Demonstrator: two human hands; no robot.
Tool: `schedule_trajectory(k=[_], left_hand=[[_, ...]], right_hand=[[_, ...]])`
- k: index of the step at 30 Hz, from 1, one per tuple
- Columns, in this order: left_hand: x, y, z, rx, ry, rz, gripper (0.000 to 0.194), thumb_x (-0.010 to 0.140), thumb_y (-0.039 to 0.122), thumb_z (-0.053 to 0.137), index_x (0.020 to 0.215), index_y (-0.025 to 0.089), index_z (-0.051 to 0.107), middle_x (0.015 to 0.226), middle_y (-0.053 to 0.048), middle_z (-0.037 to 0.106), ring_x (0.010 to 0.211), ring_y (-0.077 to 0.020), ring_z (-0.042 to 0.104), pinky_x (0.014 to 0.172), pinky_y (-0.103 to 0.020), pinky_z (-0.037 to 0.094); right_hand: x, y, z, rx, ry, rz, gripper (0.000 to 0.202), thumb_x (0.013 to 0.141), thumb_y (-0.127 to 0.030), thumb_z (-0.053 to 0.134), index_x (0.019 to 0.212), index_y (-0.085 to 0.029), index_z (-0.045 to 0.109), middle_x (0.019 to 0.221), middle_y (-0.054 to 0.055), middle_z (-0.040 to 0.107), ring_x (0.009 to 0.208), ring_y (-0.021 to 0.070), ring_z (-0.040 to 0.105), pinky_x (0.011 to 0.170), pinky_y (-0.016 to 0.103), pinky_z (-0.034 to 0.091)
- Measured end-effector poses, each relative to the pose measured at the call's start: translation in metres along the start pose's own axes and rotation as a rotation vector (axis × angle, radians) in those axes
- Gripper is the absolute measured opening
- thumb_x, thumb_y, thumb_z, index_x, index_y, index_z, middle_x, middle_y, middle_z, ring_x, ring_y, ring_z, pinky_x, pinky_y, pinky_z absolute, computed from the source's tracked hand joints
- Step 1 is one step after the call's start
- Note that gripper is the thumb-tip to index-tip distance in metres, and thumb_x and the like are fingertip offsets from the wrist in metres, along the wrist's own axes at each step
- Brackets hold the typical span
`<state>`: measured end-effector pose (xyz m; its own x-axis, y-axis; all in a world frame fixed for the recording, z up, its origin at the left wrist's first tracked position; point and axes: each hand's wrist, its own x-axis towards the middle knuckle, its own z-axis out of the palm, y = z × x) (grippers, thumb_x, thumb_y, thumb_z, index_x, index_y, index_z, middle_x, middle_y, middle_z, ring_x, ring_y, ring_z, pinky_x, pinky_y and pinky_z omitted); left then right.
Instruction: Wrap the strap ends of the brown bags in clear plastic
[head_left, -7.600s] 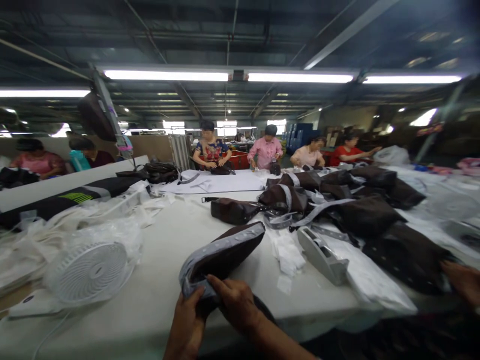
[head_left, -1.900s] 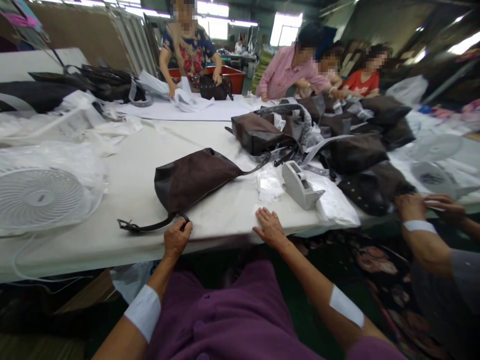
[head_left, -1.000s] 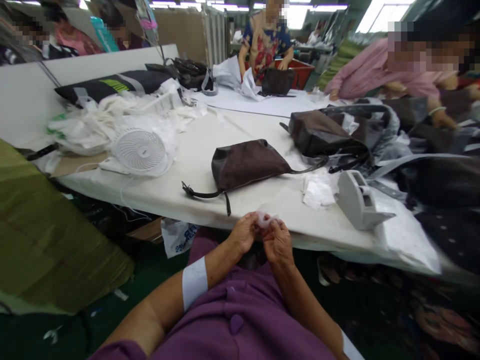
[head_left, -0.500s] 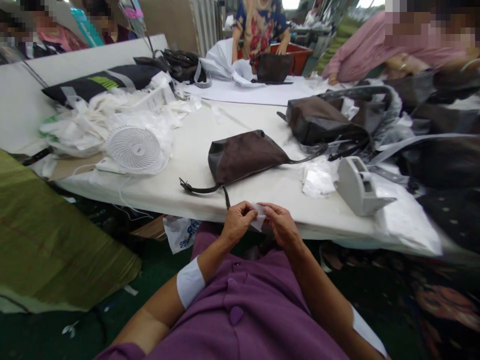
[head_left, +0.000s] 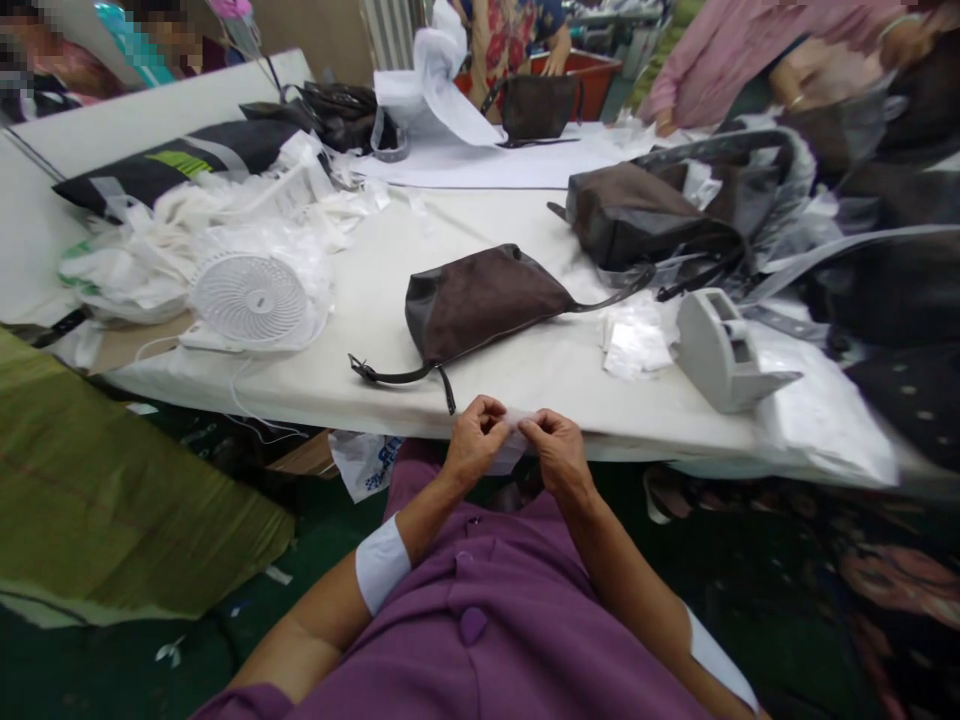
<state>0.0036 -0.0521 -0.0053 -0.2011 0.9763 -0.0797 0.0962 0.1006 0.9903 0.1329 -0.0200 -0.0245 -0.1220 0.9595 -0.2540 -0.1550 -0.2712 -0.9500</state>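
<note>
Just in front of the table edge, my left hand (head_left: pixel 477 438) and my right hand (head_left: pixel 556 448) pinch a small translucent plastic piece (head_left: pixel 513 452) between them. It looks like a thin bag or sheet; its exact kind is unclear. Beyond my hands a dark brown handbag (head_left: pixel 491 305) lies on its side on the white table (head_left: pixel 360 290). Its buckled strap (head_left: pixel 397 377) trails towards the front edge, and another strap stretches right. Right of the bag is a stack of small white translucent pieces (head_left: pixel 636 340), beside a grey tape dispenser (head_left: pixel 724 350).
A white fan (head_left: pixel 255 298) and crumpled white wrapping (head_left: pixel 217 225) sit on the left. More brown bags (head_left: pixel 637 215) and plastic crowd the right side. Across the table, one person stands behind a bag (head_left: pixel 538 106); a pink sleeve (head_left: pixel 697 60) shows at right. Green sacking (head_left: pixel 112 490) hangs lower left.
My fingers have shifted on the plastic piece, and my right fingertips are closer to my left ones. The white sheet at the back stands higher. The view has tilted slightly down.
</note>
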Motion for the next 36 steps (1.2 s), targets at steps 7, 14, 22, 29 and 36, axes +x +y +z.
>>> schedule_trajectory(k=[7,14,22,29,36], left_hand=[[-0.002,0.021,-0.013,0.303,0.021,0.419,0.04,0.067,0.007,0.051,0.104,0.021,0.052,0.107,-0.008,0.057,0.095,-0.0195,0.055,0.08,-0.033,0.044],[0.001,0.031,-0.017,0.582,-0.058,0.562,0.024,0.068,0.007,0.053,0.088,0.02,0.055,0.104,-0.009,0.058,0.103,-0.0239,0.051,0.092,-0.041,0.04],[0.007,0.016,-0.014,0.607,-0.112,0.482,0.008,0.074,0.015,0.056,0.08,0.02,0.057,0.096,-0.008,0.062,0.094,-0.0229,0.054,0.086,-0.039,0.041],[0.011,0.013,-0.019,0.45,-0.024,0.271,0.011,0.078,0.02,0.054,0.068,0.02,0.056,0.072,-0.002,0.058,0.074,-0.0169,0.054,0.073,-0.031,0.041],[0.018,-0.002,-0.026,0.042,-0.017,0.067,0.013,0.076,0.026,0.058,0.085,0.018,0.062,0.081,-0.003,0.061,0.07,-0.0128,0.054,0.065,-0.026,0.042]], right_hand=[[0.001,-0.003,-0.005,-0.247,-0.098,-0.09,0.024,0.066,-0.036,0.069,0.061,-0.017,0.055,0.056,-0.003,0.05,0.053,0.0103,0.043,0.051,0.023,0.036],[0.0,-0.016,-0.01,-0.585,-0.047,-0.342,0.02,0.07,-0.032,0.065,0.061,-0.018,0.057,0.061,-0.002,0.052,0.058,0.0117,0.046,0.056,0.024,0.036],[0.001,-0.012,-0.011,-0.651,-0.071,-0.401,0.021,0.073,-0.033,0.063,0.06,-0.019,0.056,0.062,-0.001,0.053,0.057,0.0118,0.046,0.056,0.025,0.035],[0.005,-0.007,-0.011,-0.524,-0.191,-0.263,0.014,0.071,-0.031,0.066,0.067,-0.018,0.062,0.067,0.0,0.057,0.06,0.0126,0.05,0.057,0.025,0.038],[0.007,0.006,-0.013,-0.177,-0.202,0.038,0.024,0.064,-0.037,0.072,0.065,-0.017,0.059,0.054,-0.003,0.055,0.049,0.0111,0.047,0.047,0.022,0.035]])
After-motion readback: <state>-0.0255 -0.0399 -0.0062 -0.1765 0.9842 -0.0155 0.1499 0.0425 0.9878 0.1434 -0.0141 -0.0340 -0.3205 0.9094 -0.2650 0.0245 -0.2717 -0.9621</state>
